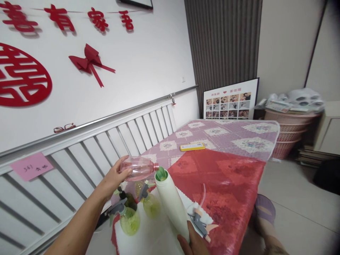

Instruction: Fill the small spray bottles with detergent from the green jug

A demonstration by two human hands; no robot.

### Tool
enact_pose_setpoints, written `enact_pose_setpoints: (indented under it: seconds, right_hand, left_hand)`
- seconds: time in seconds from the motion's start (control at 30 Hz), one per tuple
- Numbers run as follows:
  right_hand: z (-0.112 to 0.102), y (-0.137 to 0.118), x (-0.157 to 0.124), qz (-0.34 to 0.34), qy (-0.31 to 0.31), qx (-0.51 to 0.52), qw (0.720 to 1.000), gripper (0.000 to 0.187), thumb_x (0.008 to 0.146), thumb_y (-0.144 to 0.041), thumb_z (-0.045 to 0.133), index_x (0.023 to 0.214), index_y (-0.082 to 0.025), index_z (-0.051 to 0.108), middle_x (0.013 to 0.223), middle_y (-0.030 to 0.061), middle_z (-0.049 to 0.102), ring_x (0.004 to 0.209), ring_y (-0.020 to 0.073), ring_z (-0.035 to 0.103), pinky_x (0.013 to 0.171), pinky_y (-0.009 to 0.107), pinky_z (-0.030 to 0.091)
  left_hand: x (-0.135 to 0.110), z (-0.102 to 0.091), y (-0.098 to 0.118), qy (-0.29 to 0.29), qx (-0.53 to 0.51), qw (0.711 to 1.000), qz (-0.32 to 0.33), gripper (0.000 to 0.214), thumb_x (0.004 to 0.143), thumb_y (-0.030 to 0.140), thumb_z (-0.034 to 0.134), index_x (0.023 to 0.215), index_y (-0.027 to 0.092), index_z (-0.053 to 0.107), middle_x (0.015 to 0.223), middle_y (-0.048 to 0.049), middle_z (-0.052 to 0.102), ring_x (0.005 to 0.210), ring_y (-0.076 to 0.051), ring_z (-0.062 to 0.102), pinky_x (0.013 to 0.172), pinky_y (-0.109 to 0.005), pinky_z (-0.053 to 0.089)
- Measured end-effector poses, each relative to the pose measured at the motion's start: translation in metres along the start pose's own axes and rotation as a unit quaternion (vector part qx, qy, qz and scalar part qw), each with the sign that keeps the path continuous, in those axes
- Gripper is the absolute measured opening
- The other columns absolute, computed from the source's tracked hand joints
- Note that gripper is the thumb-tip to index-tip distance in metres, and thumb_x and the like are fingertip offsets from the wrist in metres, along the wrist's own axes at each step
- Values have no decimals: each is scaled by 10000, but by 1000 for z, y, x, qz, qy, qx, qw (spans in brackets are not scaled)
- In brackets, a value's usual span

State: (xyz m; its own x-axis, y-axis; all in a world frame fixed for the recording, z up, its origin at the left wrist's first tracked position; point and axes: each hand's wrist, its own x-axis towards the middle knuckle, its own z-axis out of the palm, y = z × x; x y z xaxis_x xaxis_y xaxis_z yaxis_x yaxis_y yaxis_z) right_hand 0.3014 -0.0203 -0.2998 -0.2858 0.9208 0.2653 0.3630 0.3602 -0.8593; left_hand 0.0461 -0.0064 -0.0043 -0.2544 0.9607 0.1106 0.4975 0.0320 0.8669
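Observation:
My left hand (120, 173) is wrapped round a clear pink spray bottle (139, 168) without its head. The bottle lies nearly level, its threaded neck at the green-lined mouth of a tall pale-green container (171, 200). My right hand (192, 239) grips that container low down; it leans, mouth up and to the left. Whether liquid passes between them I cannot tell. Right of the container, a grey-and-peach spray head (199, 223) with a clear tube lies on white cloth. Yellow-green spray bottles (130, 221) with grey triggers stand to the left, near a dark bottle (130, 201).
A red plastic sheet (228, 177) covers part of the table's flowered purple cloth (217, 131). A yellow-edged case (192, 146) lies farther back. White railings (140, 131) run along the left. Stacked pink baskets (288, 132) stand at right, and a person's slippered foot (265, 209) shows below.

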Motion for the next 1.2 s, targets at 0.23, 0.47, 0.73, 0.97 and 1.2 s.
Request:
enact_pose_setpoints:
  seconds: [0.23, 0.47, 0.73, 0.97, 1.2]
  right_hand:
    - [-6, -11, 0, 8, 23, 22, 999, 640, 839, -661, 472, 1219, -172, 633, 1158, 165, 709, 1052, 278, 679, 881, 321, 547]
    - [-8, -15, 1, 5, 21, 23, 999, 666, 829, -693, 451, 1196, -171, 642, 1172, 165, 701, 1067, 282, 668, 886, 328, 542]
    - [-5, -20, -1, 22, 42, 35, 998, 677, 818, -723, 432, 1162, -182, 651, 1136, 162, 712, 1027, 279, 676, 878, 334, 538]
    - [-10, -20, 0, 14, 23, 39, 999, 655, 825, -692, 459, 1187, -179, 646, 1148, 164, 709, 1048, 282, 674, 885, 334, 542]
    - [-7, -14, 0, 23, 46, 22, 998, 667, 790, -718, 486, 1166, -195, 659, 1146, 159, 712, 1050, 296, 673, 865, 343, 553]
  left_hand:
    - [-1, 0, 2, -1, 1, 1000, 7, 781, 739, 513, 633, 1409, 216, 360, 1297, -121, 579, 940, -221, 639, 711, -287, 490]
    - [0, -1, 1, -1, 5, 1000, 7, 776, 732, 525, 647, 1401, 240, 377, 1293, -112, 590, 929, -220, 641, 728, -304, 498]
    - [0, 0, 1, -2, -5, 1000, 19, 776, 739, 511, 645, 1402, 209, 375, 1277, -123, 593, 956, -237, 640, 771, -324, 503]
    - [0, -1, 2, -3, 3, 1000, 13, 790, 732, 523, 653, 1405, 222, 369, 1300, -123, 585, 1004, -248, 633, 791, -329, 509]
    - [-1, 0, 4, 0, 3, 1000, 14, 811, 718, 529, 658, 1406, 208, 372, 1294, -132, 590, 1007, -260, 640, 806, -348, 516]
